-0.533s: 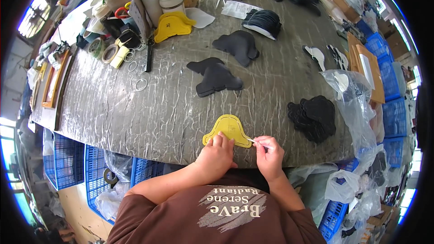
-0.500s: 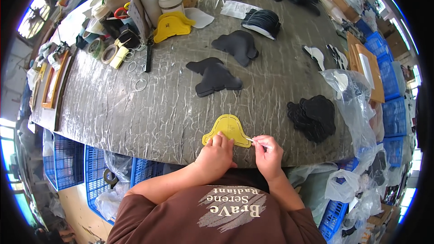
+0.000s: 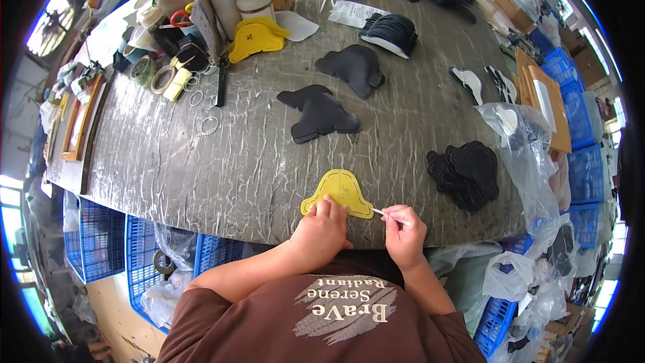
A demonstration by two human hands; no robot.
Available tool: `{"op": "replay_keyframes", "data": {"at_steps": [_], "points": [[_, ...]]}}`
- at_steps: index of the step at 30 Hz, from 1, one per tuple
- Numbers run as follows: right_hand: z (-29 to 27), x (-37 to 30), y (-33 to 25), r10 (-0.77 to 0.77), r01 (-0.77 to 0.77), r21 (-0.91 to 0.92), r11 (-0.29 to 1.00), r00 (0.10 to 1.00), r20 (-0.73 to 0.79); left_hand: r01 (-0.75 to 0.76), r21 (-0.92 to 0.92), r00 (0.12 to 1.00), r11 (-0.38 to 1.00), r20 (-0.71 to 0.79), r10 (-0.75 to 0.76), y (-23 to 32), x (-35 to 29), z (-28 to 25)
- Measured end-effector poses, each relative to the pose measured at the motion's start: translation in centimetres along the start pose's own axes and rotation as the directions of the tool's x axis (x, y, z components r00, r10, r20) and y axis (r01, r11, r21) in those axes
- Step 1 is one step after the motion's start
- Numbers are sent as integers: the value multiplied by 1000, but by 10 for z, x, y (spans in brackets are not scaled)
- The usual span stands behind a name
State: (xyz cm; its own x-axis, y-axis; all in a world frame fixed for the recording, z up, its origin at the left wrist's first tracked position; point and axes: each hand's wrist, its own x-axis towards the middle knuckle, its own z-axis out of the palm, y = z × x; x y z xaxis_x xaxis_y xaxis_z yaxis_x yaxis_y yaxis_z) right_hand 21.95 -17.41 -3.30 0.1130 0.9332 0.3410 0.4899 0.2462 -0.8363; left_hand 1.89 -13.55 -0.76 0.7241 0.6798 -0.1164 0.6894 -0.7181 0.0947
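A yellow bell-shaped template with narrow slots along its edge lies flat near the table's front edge. My left hand rests on its lower part, fingers stretched over it and pressing it down. My right hand pinches a thin white pen between thumb and fingers. The pen points left, its tip just off the template's lower right corner. Whether something lies under the template, I cannot tell. Stacked black cut pieces lie to the right of my right hand.
Two more black stacks lie ahead on the dark, wrinkled table. A thicker yellow template leans by bottles and tape rolls at the far left. Plastic bags hang over the right edge. Blue crates stand below.
My right hand has shifted slightly right and down with the pen, drawing its tip off the template's corner. My left hand and the template stay in place. Fingertips appear at the table's far edge.
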Motion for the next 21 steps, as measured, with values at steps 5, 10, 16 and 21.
{"op": "replay_keyframes", "data": {"at_steps": [5, 10, 16, 21], "points": [[-2, -7, -4, -10, 11, -60, 998, 1000, 17, -7, 14, 1000, 1000, -9, 7, -1, 0, 1], [3, -6, -20, -79, 85, -112, 990, 995, 57, -11, 22, 1000, 1000, -6, 11, 0, 1, -2], [5, 4, -24, -117, 128, -171, 977, 990, 74, -19, -57, 1000, 998, -3, 19, -15, 9, -15], [1, 10, -31, -64, 94, -235, 967, 989, 133, 115, -524, 988, 844, 146, -43, -75, 59, -12]]}}
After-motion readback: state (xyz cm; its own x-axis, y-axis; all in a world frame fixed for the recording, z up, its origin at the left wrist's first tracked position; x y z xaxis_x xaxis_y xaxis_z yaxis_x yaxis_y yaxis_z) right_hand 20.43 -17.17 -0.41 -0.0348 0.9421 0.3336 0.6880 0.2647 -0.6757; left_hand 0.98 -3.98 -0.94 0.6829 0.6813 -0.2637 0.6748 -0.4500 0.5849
